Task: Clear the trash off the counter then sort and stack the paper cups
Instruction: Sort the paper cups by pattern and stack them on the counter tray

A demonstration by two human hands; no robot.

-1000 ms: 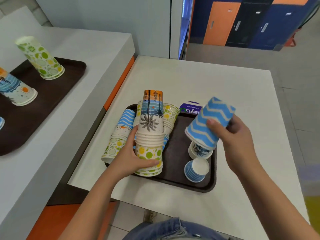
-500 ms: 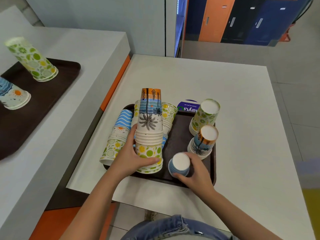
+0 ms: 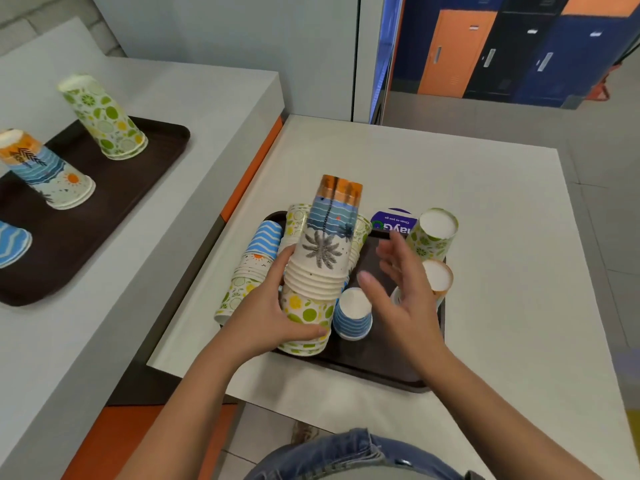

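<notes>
1. Head view, and the largest thing I see is the white square table (image 3: 467,188), set just beside a long grey counter (image 3: 194,109) on my left.
2. A dark brown plastic tray (image 3: 377,372) lies at the table's near-left part. A second dark brown tray (image 3: 104,216) lies on the counter.
3. The counter tray carries three upside-down stacks, well apart from each other: a green citrus-print paper cup stack (image 3: 104,119), an orange-and-blue palm-print paper cup stack (image 3: 45,171) and a blue wave-striped paper cup stack (image 3: 14,242) cut off by the picture's edge.
4. On the table tray's left side stands a tall mixed stack of upside-down paper cups (image 3: 322,258), with citrus print at the bottom and palm print with an orange band on top.
5. A mixed row of nested paper cups (image 3: 254,261) lies on its side along the tray's left edge, just beside the tall stack.
6. The left hand (image 3: 266,313) grips the tall stack low down, thumb across the front, fingers curled round the far side.
7. The right hand (image 3: 405,299) hovers over the tray with fingers spread wide, holding nothing.
8. At the tray's right side stand a citrus-print upside-down cup (image 3: 433,233) and, nearer, an orange-rimmed upside-down cup (image 3: 440,277), partly hidden by the right hand.
9. A small blue-striped upside-down paper cup (image 3: 353,317) stands between the tall stack and the right hand.
10. A round purple printed disc (image 3: 393,220) sits at the tray's far edge.
</notes>
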